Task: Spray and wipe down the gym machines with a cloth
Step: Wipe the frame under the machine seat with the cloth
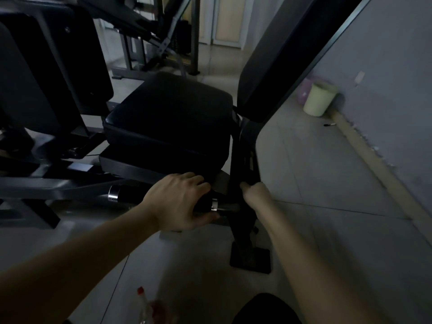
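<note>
A black gym machine fills the middle, with a padded seat (168, 118) and a slanted back pad (280, 54). My left hand (180, 202) grips a black roller handle (131, 195) with chrome ends just below the seat. My right hand (253, 190) is curled against the machine's black upright post (243, 225); its fingers are hidden behind the post. In the dim light I cannot tell if it holds a cloth. A clear spray bottle (143, 305) with a red tip stands on the floor near the bottom edge.
More dark machine frames (46, 78) crowd the left side and the back. A pale green bin (319, 99) and a pink one stand against the grey wall on the right. Tiled floor (315, 171) lies between the machine and the wall. My dark-clad knee (264, 309) shows at the bottom.
</note>
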`<state>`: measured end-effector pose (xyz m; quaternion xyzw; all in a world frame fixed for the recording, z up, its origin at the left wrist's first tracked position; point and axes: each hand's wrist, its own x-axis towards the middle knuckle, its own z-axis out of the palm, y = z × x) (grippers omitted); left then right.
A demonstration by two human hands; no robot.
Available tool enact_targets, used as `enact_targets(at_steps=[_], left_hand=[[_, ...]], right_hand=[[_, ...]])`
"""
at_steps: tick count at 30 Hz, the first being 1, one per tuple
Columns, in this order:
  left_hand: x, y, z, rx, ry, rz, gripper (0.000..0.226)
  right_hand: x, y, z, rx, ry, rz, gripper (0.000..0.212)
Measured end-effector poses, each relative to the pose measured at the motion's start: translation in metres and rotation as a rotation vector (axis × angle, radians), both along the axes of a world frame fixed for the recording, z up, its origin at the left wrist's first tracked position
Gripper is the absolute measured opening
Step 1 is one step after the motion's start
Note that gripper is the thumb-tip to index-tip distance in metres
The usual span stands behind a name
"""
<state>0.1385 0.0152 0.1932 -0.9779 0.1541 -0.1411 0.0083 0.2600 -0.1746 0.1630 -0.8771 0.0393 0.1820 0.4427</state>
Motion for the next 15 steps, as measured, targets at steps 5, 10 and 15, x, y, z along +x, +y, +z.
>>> enact_targets(at_steps=[5, 10, 15], left_hand=[[0.001, 0.003, -0.003, 0.011, -0.045, -0.035, 0.058], [0.004, 0.006, -0.01, 0.028, -0.066, -0.087, 0.061], [0.003, 0.007, -0.012, 0.039, -0.084, -0.105, 0.064]], right_hand=[[-0.057, 0.002, 0.008, 0.274, 0.038, -0.182, 0.012], [-0.067, 0.02, -0.009, 0.529, 0.32, -0.403, 0.041], [-0.043, 0.006, -0.015, 0.189, 0.098, -0.251, 0.043]])
